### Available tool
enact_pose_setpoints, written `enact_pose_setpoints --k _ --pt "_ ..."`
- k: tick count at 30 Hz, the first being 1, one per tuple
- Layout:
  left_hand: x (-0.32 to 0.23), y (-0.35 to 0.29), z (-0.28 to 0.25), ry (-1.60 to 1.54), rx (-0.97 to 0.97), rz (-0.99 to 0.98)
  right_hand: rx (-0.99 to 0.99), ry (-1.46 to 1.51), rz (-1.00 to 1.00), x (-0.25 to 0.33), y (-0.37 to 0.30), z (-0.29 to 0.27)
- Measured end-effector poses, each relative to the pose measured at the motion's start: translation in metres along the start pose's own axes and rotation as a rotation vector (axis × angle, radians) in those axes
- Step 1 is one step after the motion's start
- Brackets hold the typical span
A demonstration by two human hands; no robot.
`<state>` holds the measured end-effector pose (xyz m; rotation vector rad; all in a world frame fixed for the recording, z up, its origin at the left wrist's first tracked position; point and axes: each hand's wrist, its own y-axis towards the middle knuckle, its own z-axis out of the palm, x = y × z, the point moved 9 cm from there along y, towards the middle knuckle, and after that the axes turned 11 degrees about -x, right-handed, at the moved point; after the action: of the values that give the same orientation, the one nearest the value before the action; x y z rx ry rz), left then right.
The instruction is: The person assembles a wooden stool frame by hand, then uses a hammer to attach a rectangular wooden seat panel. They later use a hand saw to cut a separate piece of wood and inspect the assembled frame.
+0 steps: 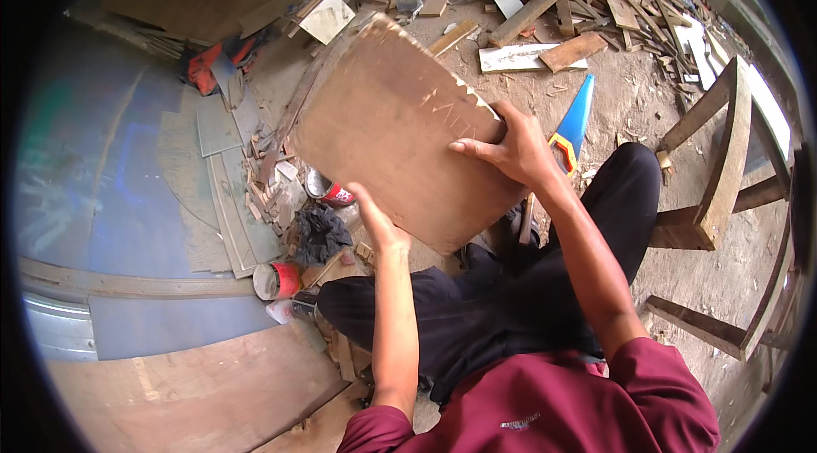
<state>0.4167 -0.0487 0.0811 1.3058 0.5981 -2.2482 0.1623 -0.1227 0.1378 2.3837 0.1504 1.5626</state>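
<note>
A brown plywood board point(383, 130) with a rough, splintered upper edge is held up tilted in front of me, between both hands. My left hand point(381, 222) grips its lower left edge, thumb on the face and fingers hidden behind. My right hand point(515, 147) grips the right edge, thumb lying on the face and fingers curled over the edge. To the right of the board, a handsaw point(574, 121) with a blue blade and an orange-yellow handle lies on the floor, just beyond my right forearm.
Wood scraps point(587, 2) pile up at the far side. A wooden chair frame point(715, 164) stands at right. Red cans point(277, 281) and a black plastic bag point(321, 233) sit left of my knee. Large sheets point(128, 172) lean at left; a plywood panel point(204, 385) lies lower left.
</note>
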Motion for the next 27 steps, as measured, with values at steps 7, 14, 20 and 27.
enact_pose_setpoints --k 7,14,20,27 --pt "0.031 -0.032 -0.002 -0.322 -0.030 -0.065 0.091 -0.310 -0.233 0.039 0.010 -0.001" --pt "0.076 -0.043 -0.035 -0.571 -0.164 -0.092 0.218 -0.461 -0.351 0.069 -0.007 0.014" --pt "0.079 -0.050 -0.044 -0.577 -0.232 -0.080 0.234 -0.461 -0.443 0.096 -0.022 0.018" --pt "0.061 -0.052 -0.047 -0.583 -0.209 -0.062 0.325 -0.409 -0.451 0.118 -0.029 0.022"
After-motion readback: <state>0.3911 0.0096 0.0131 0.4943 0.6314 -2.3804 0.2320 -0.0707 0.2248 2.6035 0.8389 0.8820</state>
